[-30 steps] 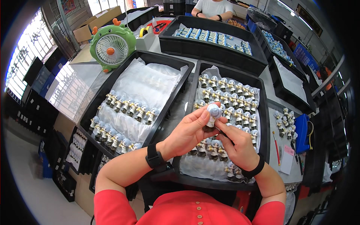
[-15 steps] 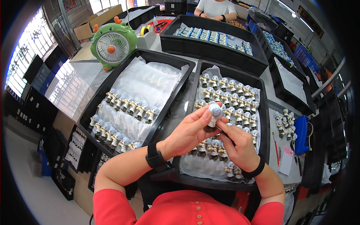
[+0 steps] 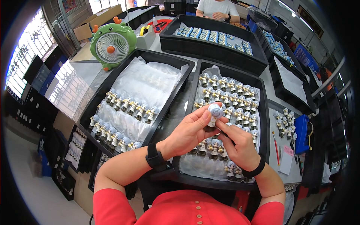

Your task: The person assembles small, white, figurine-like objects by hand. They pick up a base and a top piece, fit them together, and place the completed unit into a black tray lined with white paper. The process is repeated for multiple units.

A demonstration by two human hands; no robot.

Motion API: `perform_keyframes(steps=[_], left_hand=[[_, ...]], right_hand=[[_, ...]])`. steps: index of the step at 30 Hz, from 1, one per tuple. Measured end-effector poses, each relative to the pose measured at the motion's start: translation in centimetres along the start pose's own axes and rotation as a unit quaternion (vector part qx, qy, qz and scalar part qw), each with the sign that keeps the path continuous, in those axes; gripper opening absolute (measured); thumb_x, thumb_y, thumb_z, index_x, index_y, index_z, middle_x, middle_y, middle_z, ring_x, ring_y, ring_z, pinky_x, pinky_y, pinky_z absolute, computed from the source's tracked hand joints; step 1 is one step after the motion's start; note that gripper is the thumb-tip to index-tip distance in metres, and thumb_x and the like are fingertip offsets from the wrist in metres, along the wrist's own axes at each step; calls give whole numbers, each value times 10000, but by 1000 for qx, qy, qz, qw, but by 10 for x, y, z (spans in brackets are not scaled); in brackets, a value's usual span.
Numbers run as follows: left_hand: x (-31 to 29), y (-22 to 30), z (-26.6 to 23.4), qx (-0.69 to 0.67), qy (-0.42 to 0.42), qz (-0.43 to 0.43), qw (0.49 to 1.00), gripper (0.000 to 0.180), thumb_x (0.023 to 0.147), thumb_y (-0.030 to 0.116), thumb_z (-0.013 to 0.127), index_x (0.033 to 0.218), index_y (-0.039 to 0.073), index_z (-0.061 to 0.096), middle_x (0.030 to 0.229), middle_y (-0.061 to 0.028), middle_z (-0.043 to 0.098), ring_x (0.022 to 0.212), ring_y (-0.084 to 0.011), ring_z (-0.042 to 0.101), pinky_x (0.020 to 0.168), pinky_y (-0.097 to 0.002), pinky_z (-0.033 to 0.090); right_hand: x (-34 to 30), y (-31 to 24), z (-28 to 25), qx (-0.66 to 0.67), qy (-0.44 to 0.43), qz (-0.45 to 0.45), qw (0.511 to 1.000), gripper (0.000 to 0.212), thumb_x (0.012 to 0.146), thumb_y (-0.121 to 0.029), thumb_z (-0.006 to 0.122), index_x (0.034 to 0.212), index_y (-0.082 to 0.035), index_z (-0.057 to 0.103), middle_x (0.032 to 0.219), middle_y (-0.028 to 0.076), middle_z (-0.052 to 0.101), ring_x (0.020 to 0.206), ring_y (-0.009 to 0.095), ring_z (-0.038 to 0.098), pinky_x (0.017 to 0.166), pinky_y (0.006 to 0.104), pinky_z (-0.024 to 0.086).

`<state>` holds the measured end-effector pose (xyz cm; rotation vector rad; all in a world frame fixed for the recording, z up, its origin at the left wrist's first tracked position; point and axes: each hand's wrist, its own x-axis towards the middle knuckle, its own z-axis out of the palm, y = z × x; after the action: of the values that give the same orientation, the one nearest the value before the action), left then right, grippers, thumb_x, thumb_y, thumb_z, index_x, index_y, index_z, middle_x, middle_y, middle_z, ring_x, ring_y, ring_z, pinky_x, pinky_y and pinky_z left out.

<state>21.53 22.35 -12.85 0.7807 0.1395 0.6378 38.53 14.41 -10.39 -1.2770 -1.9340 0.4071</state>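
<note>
Holding a figure [image 3: 215, 110] above the right tray [image 3: 266, 123]: left grip [image 3: 189, 129] was closed around it, thumb opposite fingers; right grip [image 3: 240, 145] was pinched by its base, seemingly on a thin dark tool [image 3: 229, 138]. Figure was judged light and stiff, paint perhaps slick, small parts breakable; head and body looked the safest hold. Grey desk [image 3: 275, 105] bore white-lined trays and a green fan [image 3: 111, 47]; a co-worker [image 3: 215, 8] was beyond, barred window [image 3: 30, 56] at left.

The one fisheye view, head-worn, looks down and forward from close above the left hand [image 3: 190, 130] and right hand [image 3: 240, 145], centred by the right-hand black tray's [image 3: 264, 112] left edge, its outermost margins perhaps too warped to trust.
</note>
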Motion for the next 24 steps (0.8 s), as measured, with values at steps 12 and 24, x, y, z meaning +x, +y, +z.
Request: perform_keyframes(steps=[12, 24], left_hand=[[0, 0, -1, -6, -1, 5, 1000, 475, 988, 319, 393, 1399, 97, 303, 1235, -119, 521, 1146, -161, 495, 957, -332, 406], [0, 0, 0, -1, 1, 3, 1000, 478, 987, 325, 396, 1397, 97, 307, 1232, -110, 525, 1136, -151, 500, 946, -324, 415]], right_hand=[[0, -1, 1, -11, 9, -13, 1000, 409, 793, 44, 588, 1195, -27, 565, 831, 149, 613, 659, 270, 601, 582, 333, 486], [0, 0, 1, -5, 7, -11, 1000, 407, 792, 38, 596, 1193, -25, 567, 821, 147, 613, 644, 265, 600, 575, 327, 485]])
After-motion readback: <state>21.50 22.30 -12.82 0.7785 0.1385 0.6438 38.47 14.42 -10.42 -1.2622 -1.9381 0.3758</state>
